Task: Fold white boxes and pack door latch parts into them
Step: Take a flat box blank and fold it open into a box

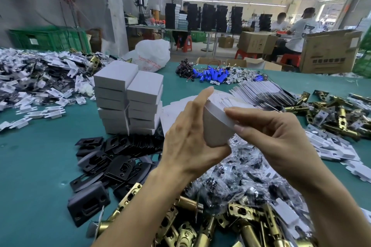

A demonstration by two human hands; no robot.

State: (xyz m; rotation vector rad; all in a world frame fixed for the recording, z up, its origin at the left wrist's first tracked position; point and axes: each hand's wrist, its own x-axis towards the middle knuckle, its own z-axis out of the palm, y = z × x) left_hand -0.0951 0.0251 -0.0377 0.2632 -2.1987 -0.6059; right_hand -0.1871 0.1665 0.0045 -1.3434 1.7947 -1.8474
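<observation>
Both hands on one white box (217, 124): left hand (187, 142) cupping its side, right hand (275, 136) pinching the top edge.

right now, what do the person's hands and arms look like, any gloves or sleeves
Both are bare. The left hand and the right hand wear no gloves, rings or tape, and the nails that show are short and plain. The left forearm and the right forearm carry no watch, band or sleeve up to the bottom edge of the picture.
</observation>
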